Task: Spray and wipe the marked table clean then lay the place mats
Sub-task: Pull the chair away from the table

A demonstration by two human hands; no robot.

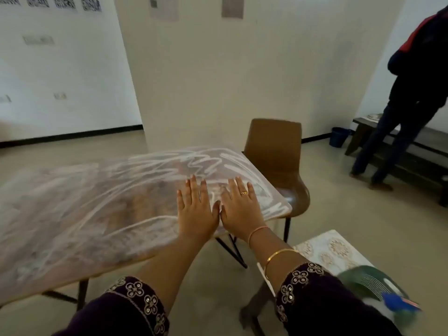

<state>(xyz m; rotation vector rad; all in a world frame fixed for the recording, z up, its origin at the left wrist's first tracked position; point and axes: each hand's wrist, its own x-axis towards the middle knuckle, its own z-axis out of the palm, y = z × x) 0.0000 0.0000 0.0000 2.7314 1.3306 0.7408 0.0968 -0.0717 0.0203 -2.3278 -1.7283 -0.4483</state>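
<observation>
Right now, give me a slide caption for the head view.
Spread flat over the white-scribbled table: left hand and right hand, brown chair beyond.

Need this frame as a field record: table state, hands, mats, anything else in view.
table: wooden top covered in white scribbles, unwiped
left hand: open, fingers straight, flat over the table's near right corner
right hand: open, flat beside the left hand, thumbs side by side
place mats: patterned, on a low surface right of the table, not laid
green-and-blue item: blurred, atop the mats, unidentifiable
chair: brown, at the table's right end
bystander: standing far right by a dark bench
</observation>
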